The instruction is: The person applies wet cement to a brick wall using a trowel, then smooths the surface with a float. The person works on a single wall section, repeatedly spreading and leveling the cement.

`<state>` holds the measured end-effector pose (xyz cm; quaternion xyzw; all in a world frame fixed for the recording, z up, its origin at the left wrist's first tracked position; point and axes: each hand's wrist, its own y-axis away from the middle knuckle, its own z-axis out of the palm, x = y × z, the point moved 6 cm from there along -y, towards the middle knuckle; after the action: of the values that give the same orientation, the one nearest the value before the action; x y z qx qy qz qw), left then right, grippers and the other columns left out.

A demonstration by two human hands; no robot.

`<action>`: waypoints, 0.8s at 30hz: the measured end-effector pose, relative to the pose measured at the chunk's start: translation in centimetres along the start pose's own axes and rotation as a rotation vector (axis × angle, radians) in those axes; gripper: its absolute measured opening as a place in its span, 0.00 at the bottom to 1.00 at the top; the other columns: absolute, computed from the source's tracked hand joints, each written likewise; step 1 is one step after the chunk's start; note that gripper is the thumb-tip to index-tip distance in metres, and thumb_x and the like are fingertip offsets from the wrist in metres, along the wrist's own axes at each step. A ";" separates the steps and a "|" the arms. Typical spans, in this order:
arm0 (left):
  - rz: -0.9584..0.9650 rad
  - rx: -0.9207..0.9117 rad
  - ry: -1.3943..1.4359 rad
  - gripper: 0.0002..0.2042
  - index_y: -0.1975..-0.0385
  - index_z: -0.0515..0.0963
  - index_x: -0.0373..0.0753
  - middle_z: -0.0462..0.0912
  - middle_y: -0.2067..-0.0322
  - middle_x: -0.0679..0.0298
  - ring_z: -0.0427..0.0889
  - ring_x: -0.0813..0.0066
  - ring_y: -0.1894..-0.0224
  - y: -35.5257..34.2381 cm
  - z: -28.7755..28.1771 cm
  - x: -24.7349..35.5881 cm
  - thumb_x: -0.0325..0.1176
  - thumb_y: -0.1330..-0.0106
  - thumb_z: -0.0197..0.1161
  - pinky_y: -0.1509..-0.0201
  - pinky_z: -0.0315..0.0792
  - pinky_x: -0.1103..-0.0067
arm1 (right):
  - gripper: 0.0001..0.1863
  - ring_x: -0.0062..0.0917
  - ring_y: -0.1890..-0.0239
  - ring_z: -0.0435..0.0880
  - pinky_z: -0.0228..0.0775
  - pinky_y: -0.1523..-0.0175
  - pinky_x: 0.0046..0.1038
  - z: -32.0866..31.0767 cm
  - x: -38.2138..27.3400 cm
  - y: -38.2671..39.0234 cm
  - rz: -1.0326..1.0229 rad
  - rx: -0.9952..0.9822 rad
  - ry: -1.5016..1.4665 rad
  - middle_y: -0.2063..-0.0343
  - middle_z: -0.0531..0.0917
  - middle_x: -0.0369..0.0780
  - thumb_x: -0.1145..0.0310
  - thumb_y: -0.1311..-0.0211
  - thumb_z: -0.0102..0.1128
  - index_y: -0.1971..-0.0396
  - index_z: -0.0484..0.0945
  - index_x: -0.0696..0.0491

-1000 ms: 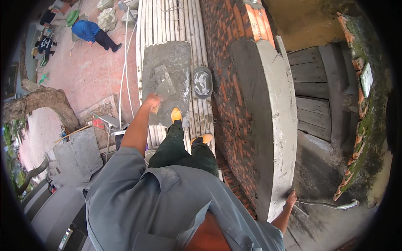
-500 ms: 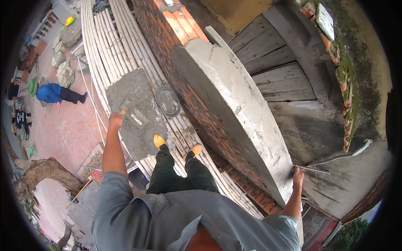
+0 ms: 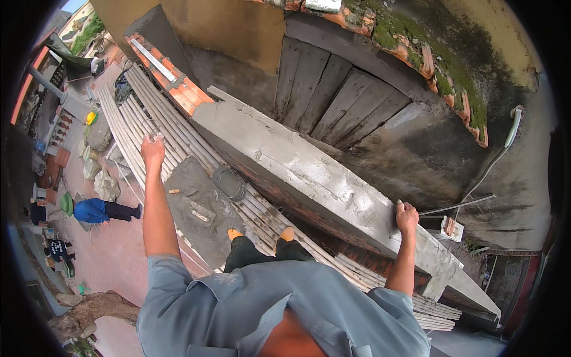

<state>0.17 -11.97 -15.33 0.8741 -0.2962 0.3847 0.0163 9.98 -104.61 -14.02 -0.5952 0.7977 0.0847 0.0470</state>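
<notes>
My left hand (image 3: pixel 153 149) is stretched out over the pale poles, its fingers curled; whether they hold anything is too small to tell. Below it a trowel (image 3: pixel 201 212) with a wooden handle lies on a mortar-covered board (image 3: pixel 187 178), apart from the hand. Closed, my right hand (image 3: pixel 407 218) is at the far edge of the freshly plastered wall top (image 3: pixel 309 163). A thin metal bar (image 3: pixel 458 204) runs outward beside that hand, and I cannot tell whether the fingers grip it. Any other thing in the fist is hidden.
I stand on a platform of long poles (image 3: pixel 267 229), next to a round mortar-stained bucket (image 3: pixel 229 183). Bare orange bricks (image 3: pixel 184 95) top the wall's far end. A person in blue (image 3: pixel 92 210) is on the paving below left. Behind the wall are wooden boards (image 3: pixel 339 89).
My view has turned, so the wall lies more slantwise. My left hand has moved away from the trowel's handle, forward over the poles. The right hand stays by the wall edge and bar.
</notes>
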 end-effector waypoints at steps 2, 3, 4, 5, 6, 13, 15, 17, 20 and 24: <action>0.142 -0.001 -0.057 0.28 0.40 0.79 0.28 0.86 0.46 0.40 0.85 0.45 0.42 -1.8 0.3 11.3 0.48 0.30 0.66 0.36 0.76 0.62 | 0.25 0.55 0.51 0.87 0.75 0.42 0.51 -0.3 0.0 0.3 0.002 -0.008 -0.026 0.58 0.89 0.55 0.47 0.28 0.56 0.58 0.90 0.54; 0.203 -0.002 -0.004 0.27 0.40 0.79 0.30 0.86 0.46 0.41 0.86 0.47 0.43 -2.2 0.7 16.9 0.46 0.30 0.66 0.37 0.76 0.63 | 0.25 0.55 0.51 0.87 0.75 0.42 0.50 -0.6 -0.1 0.4 0.010 -0.005 -0.029 0.58 0.89 0.55 0.47 0.28 0.56 0.58 0.90 0.54; 0.259 -0.014 0.057 0.26 0.40 0.80 0.31 0.87 0.47 0.43 0.87 0.50 0.43 -2.3 1.0 22.0 0.45 0.30 0.66 0.38 0.77 0.64 | 0.24 0.55 0.51 0.87 0.75 0.42 0.50 -0.7 -0.3 0.4 0.012 -0.005 -0.034 0.58 0.89 0.55 0.47 0.28 0.56 0.58 0.90 0.54; 0.314 -0.025 0.079 0.28 0.39 0.79 0.31 0.86 0.45 0.43 0.86 0.49 0.42 -2.0 1.3 26.5 0.47 0.30 0.66 0.36 0.76 0.64 | 0.24 0.54 0.49 0.87 0.74 0.41 0.50 -0.9 -0.4 0.5 0.021 -0.019 -0.045 0.56 0.89 0.53 0.48 0.28 0.56 0.56 0.90 0.53; 0.354 -0.056 0.113 0.30 0.38 0.79 0.31 0.86 0.44 0.43 0.85 0.49 0.41 -1.7 1.9 30.7 0.50 0.29 0.66 0.35 0.75 0.64 | 0.24 0.53 0.49 0.87 0.74 0.40 0.50 -1.0 -0.5 0.6 0.019 -0.033 -0.045 0.55 0.89 0.53 0.48 0.28 0.56 0.55 0.90 0.53; 0.666 -0.228 0.117 0.42 0.32 0.73 0.29 0.80 0.38 0.37 0.79 0.44 0.33 -5.3 11.1 50.3 0.64 0.29 0.61 0.29 0.71 0.60 | 0.27 0.46 0.43 0.86 0.68 0.35 0.47 -1.4 -0.5 1.1 0.057 -0.077 -0.098 0.48 0.89 0.47 0.46 0.31 0.58 0.49 0.90 0.53; 0.754 -0.195 0.008 0.44 0.30 0.72 0.29 0.79 0.36 0.38 0.78 0.46 0.32 -8.5 14.9 54.4 0.66 0.30 0.61 0.30 0.70 0.63 | 0.28 0.43 0.39 0.84 0.66 0.33 0.45 -1.6 -0.2 1.3 0.098 -0.085 -0.122 0.47 0.89 0.49 0.44 0.30 0.58 0.46 0.89 0.52; 0.744 -0.247 -0.048 0.48 0.27 0.68 0.30 0.74 0.30 0.40 0.73 0.46 0.27 -12.6 19.1 57.7 0.70 0.31 0.57 0.25 0.66 0.61 | 0.30 0.42 0.38 0.83 0.64 0.31 0.44 -1.7 0.0 1.3 0.129 -0.149 -0.131 0.46 0.88 0.50 0.43 0.29 0.57 0.44 0.88 0.53; 0.779 -0.245 -0.161 0.52 0.25 0.65 0.29 0.69 0.28 0.37 0.69 0.43 0.25 -17.9 25.1 61.1 0.74 0.33 0.54 0.22 0.62 0.59 | 0.31 0.41 0.38 0.83 0.63 0.30 0.43 -1.9 -0.3 1.3 0.142 -0.179 -0.133 0.46 0.88 0.49 0.42 0.28 0.56 0.43 0.87 0.53; 0.786 -0.223 -0.188 0.56 0.26 0.65 0.26 0.70 0.29 0.35 0.69 0.42 0.25 -22.0 31.6 63.9 0.77 0.35 0.54 0.22 0.62 0.59 | 0.32 0.40 0.37 0.83 0.63 0.30 0.43 -2.1 -0.5 1.1 0.159 -0.203 -0.109 0.45 0.88 0.49 0.41 0.28 0.56 0.41 0.86 0.53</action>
<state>66.57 -34.25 10.47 0.7188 -0.6472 0.2458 -0.0641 9.11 -104.23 -11.81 -0.5264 0.8259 0.2009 0.0229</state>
